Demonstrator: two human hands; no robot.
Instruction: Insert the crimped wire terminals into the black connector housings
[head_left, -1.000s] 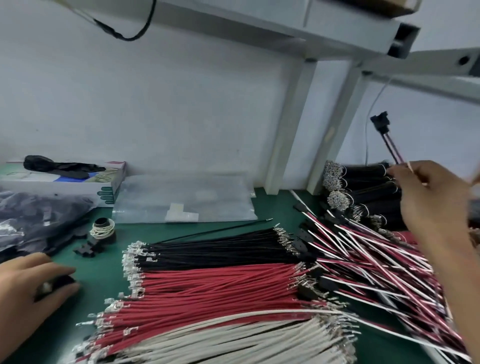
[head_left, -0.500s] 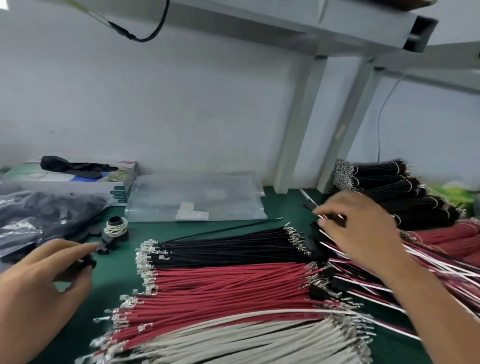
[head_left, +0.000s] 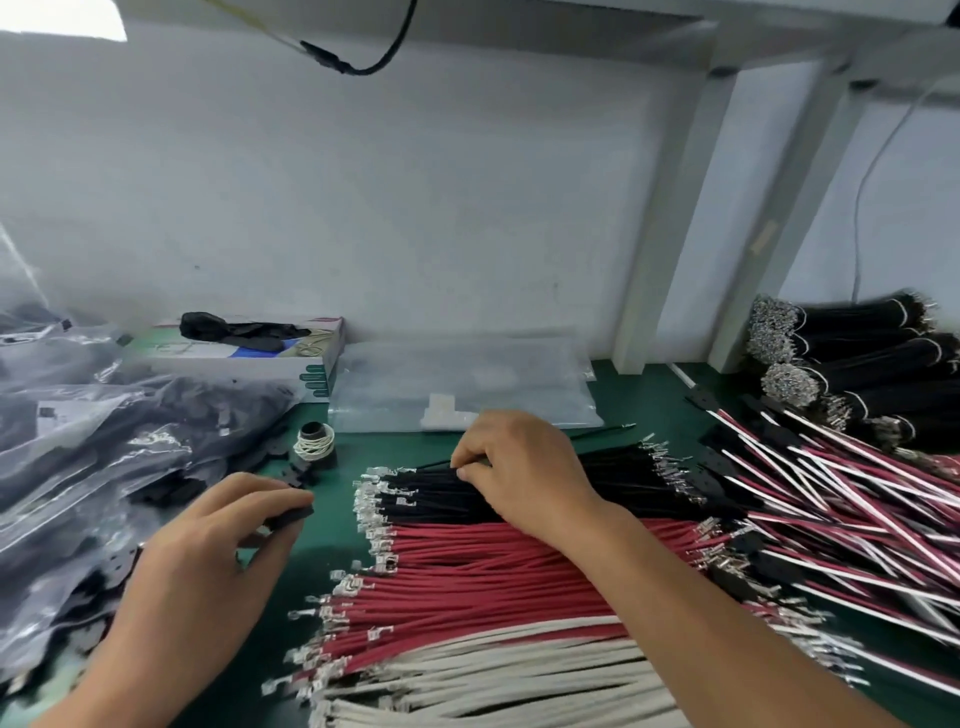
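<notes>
Rows of crimped wires lie on the green mat: black wires (head_left: 431, 496) at the back, red wires (head_left: 467, 571) in the middle, white wires (head_left: 493, 680) at the front, with their metal terminals pointing left. My right hand (head_left: 519, 467) rests on the black row and pinches one black wire near its left end. My left hand (head_left: 218, 551) hovers left of the wires and grips a small black connector housing (head_left: 292, 515) between thumb and fingers. Loose black housings (head_left: 171, 488) lie beside the plastic bags at the left.
Finished harnesses (head_left: 831, 499) of red and white wire with black housings pile up at the right. Bundled black wires (head_left: 852, 364) are stacked behind them. A clear bag (head_left: 457, 384), a cardboard box (head_left: 249, 353) and a spool (head_left: 314, 441) stand at the back. Shelf posts rise at the right.
My right hand moved left from the harness pile at the right onto the black wire row and took a black wire. My left hand lifted a black housing off the mat.
</notes>
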